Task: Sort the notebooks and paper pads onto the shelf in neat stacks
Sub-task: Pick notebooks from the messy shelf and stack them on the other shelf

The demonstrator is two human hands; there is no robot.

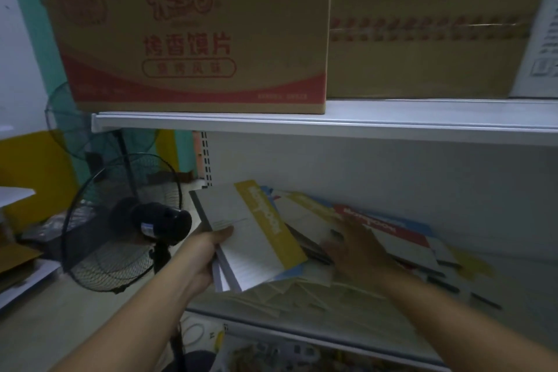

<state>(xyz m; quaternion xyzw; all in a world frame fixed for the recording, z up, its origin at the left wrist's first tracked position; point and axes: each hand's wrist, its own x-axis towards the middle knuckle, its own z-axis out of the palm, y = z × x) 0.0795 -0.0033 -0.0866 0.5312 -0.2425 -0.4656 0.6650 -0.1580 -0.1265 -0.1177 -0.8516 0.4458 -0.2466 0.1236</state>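
Observation:
My left hand grips a small stack of notebooks at its left edge; the top one is white with a yellow band and is tilted over the shelf's left end. My right hand, blurred, reaches with spread fingers onto a loose pile of notebooks with yellow, red and blue bands lying on the white shelf. More pale pads lie scattered along the shelf's front.
Two cardboard boxes sit on the upper shelf. A black standing fan stands just left of the shelf, close to my left forearm. A lower shelf below holds packaged goods.

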